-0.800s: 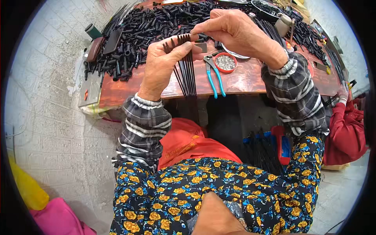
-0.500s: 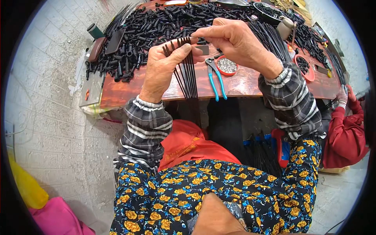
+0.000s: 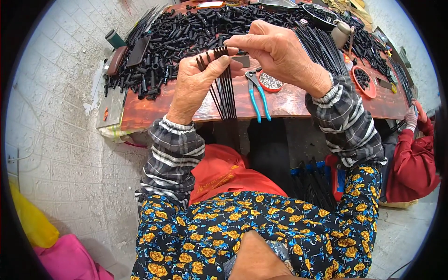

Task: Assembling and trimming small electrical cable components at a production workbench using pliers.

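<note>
Rods (image 3: pixel 227 88) are still grasped by the left hand (image 3: pixel 198 75), upper centre; the right hand (image 3: pixel 282 52), lowered slightly, is held at their tips, grip unclear; handling seems unbroken.

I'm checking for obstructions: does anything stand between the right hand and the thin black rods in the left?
Nothing visible does. The right hand is at the upper ends of the long, thin black rods in the left hand; contact is unclear.

On my feed, the rods (image 3: pixel 227 91) show black, as do the small parts (image 3: pixel 191 33). I see turquoise on the pliers' handles (image 3: pixel 264 103), red on the dishes (image 3: pixel 370 93), reddish brown on the table (image 3: pixel 294 103), black-grey-white plaid on the sleeves (image 3: pixel 175 150), golden roses with blue on black cloth (image 3: pixel 303 228).
</note>
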### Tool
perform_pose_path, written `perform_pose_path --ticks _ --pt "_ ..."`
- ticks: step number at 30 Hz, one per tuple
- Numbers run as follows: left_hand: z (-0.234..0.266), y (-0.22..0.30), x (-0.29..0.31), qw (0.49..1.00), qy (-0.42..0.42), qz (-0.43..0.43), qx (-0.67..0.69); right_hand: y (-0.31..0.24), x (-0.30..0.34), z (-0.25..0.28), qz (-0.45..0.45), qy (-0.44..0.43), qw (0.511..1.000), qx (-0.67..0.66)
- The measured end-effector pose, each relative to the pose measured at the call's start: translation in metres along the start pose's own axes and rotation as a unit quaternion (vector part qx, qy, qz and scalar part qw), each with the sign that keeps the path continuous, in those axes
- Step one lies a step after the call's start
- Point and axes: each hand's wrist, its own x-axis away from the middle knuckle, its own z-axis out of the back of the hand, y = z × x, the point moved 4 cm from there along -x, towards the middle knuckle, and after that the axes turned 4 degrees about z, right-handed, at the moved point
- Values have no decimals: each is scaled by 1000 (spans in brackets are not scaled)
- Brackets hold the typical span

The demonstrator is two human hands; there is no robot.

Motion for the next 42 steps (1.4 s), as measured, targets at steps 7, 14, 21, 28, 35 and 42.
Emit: perform_pose_path --ticks 7,14,21,28,35,42 --pt "4 0 1 995 -13 -45 -87 -7 -6 9 54 -4 995 79" --pt "7 2 -3 992 -39 -28 -119 -8 -8 11 76 -11 993 87" --pt "5 12 -4 985 -55 -33 -159 -7 -10 14 89 0 993 79" --pt "0 9 -11 973 -97 -25 -209 8 -2 11 19 -19 997 -68" --pt "0 11 -16 976 -100 -10 -195 11 -5 10 40 -23 996 -82" --pt "-2 12 -24 974 -111 -10 -197 16 -5 13 55 -20 997 -59"
